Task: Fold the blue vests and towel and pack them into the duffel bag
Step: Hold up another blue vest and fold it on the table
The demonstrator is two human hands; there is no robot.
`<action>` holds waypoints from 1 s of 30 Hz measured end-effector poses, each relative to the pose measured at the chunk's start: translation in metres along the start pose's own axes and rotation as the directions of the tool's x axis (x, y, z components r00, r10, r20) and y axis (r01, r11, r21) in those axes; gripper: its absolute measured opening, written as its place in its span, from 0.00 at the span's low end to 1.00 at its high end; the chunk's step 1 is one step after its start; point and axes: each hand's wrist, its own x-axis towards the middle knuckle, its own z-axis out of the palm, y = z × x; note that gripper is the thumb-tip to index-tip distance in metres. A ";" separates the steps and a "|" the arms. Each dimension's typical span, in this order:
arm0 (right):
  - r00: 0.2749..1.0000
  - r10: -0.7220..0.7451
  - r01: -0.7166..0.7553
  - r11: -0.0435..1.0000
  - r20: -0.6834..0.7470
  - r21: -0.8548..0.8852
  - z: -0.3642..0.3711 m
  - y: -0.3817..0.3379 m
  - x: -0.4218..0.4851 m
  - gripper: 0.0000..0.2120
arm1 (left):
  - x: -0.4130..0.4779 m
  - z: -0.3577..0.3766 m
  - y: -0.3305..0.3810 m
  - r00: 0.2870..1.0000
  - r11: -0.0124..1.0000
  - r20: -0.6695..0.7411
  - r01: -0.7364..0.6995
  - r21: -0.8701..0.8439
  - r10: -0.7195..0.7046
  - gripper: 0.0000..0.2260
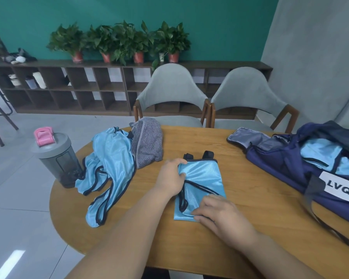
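A light blue vest with black trim [204, 178] lies folded into a narrow rectangle at the middle of the round wooden table [240, 228]. My left hand [172, 176] pinches its upper left edge. My right hand [220, 213] grips its lower right corner, fingers curled round the cloth. A heap of unfolded blue vests [109, 168] lies at the left. A crumpled grey striped towel [148, 141] sits behind that heap. The navy duffel bag [290, 158] stands open at the right, with light blue cloth [326, 156] inside it.
A grey shaker bottle with a pink lid [56, 158] stands at the table's left edge, touching the vest heap. Two grey chairs [173, 93] face me across the table. The bag's dark strap [318, 200] trails over the table at the right.
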 end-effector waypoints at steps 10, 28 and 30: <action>0.899 0.422 -0.416 0.907 -0.117 0.069 -0.019 0.020 -0.001 0.22 | -0.028 0.012 0.006 0.976 0.966 -0.085 -0.180 0.185 0.198 0.24; 0.715 0.683 -0.640 0.725 0.146 -0.255 0.007 0.035 0.047 0.33 | -0.023 0.039 0.012 0.946 0.864 0.190 -0.317 0.391 0.261 0.26; 0.716 0.679 -0.630 0.728 0.161 -0.270 0.017 0.042 0.041 0.37 | -0.025 0.045 0.006 0.949 0.853 0.241 -0.292 0.433 0.203 0.28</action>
